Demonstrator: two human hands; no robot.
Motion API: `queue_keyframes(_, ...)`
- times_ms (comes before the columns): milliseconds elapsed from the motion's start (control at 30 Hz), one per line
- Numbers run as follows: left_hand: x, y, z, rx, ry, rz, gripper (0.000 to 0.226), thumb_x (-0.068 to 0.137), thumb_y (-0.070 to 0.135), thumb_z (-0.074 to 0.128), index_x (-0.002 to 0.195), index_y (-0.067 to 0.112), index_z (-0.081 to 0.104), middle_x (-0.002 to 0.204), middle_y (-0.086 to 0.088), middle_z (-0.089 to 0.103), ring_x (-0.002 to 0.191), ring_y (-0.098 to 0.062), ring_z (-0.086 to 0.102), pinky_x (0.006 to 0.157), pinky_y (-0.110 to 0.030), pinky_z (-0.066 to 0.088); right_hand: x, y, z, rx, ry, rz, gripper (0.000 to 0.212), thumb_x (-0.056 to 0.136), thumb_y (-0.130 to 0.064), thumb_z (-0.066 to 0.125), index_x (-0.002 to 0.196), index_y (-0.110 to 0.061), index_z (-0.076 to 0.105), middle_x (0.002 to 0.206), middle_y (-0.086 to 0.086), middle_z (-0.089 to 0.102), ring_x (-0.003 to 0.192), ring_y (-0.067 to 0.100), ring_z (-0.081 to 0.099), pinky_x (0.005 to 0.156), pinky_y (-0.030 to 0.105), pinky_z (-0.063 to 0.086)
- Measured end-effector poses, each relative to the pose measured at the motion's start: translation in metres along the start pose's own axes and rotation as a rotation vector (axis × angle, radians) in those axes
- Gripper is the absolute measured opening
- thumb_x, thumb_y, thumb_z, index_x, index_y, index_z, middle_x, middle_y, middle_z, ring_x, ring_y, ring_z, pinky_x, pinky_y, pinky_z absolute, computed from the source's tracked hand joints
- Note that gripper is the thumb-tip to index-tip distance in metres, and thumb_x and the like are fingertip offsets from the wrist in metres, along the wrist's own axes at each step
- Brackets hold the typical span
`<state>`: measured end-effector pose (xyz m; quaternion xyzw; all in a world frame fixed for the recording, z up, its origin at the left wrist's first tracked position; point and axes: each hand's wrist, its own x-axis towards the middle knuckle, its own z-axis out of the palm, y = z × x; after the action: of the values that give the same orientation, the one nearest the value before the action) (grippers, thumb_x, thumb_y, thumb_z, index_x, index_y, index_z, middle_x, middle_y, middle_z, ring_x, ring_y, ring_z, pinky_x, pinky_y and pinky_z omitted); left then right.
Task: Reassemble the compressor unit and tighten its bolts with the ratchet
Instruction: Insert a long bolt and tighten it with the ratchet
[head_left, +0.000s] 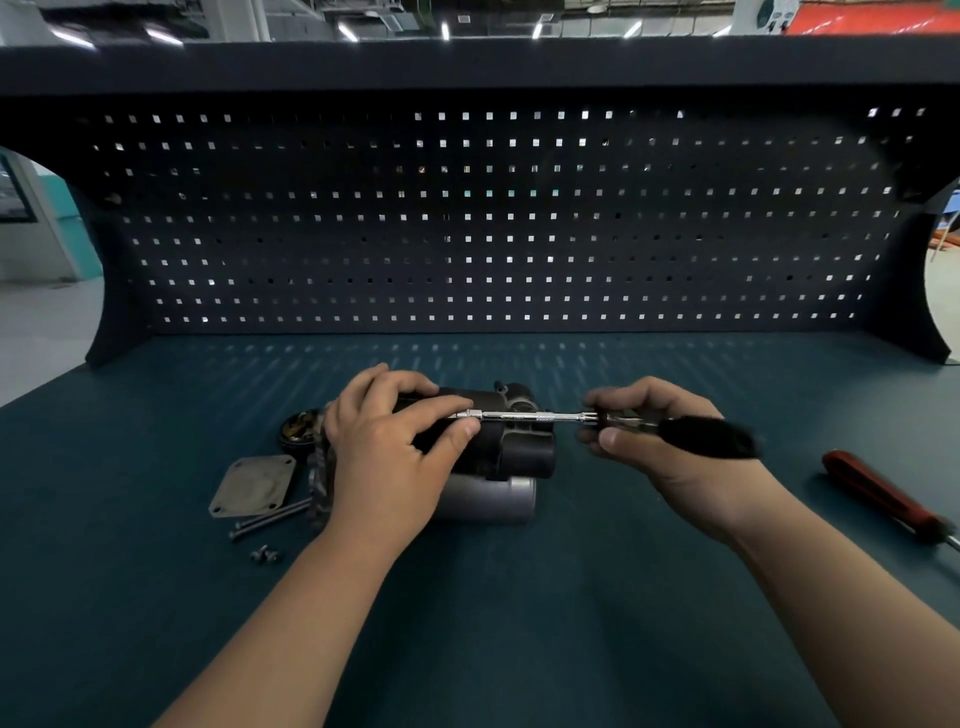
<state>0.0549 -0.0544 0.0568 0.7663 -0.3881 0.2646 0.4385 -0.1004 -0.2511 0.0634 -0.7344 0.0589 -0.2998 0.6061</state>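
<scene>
Chrome, black-handled ratchet (524, 415) crosses the black metal compressor unit (519, 452): left hand (384, 452) pinches its tip, right hand (654, 447) grips its handle.

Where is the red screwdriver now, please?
In the head view, the red screwdriver lies on the bench at the far right, apart from the right hand that grips the ratchet.

— Where's the compressor (511, 447)?
— On the surface (519, 613), under the left hand (384, 447); the ratchet (540, 416) lies across it to the right hand (644, 431).
— Plate (254, 486)?
— Left of the left hand, bolts (270, 522) just before it.
— Screwdriver (883, 493)?
— Well right of the right hand.
</scene>
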Motion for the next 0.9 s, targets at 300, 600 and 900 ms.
queue_keyframes(300,-0.001,0.001,0.0,-0.004,-0.011,-0.007,0.024,0.078,0.044,0.063,0.096,0.033,0.075,0.107,0.021,0.05,0.127,-0.021,0.035,0.106,-0.038,0.019,-0.006,-0.004,0.001,-0.19,-0.049,-0.144,0.043,0.081,0.006,0.07,0.084,-0.036,0.066,0.11,-0.011,0.068,0.096,0.016,0.07,0.081,0.019,0.052)
queue_keyframes(600,-0.001,-0.001,-0.002,-0.065,-0.041,0.003,0.02,0.076,0.044,0.063,0.095,0.043,0.069,0.105,0.028,0.047,0.126,-0.005,0.024,0.107,-0.031,0.012,-0.003,-0.004,0.011,0.004,0.129,0.074,0.008,0.09,-0.005,0.061,0.084,-0.008,0.064,0.069,0.007,0.066,0.056,0.028,0.068,0.049,0.026,0.052)
queue_keyframes(900,-0.001,-0.004,-0.003,-0.07,-0.062,0.015,0.02,0.074,0.047,0.064,0.095,0.048,0.067,0.106,0.03,0.046,0.126,-0.001,0.021,0.108,-0.033,0.012,-0.004,0.002,0.017,-0.015,0.142,0.203,0.026,0.095,-0.028,0.055,0.092,-0.004,0.066,0.074,0.018,0.061,0.049,0.019,0.06,0.047,0.024,0.047)
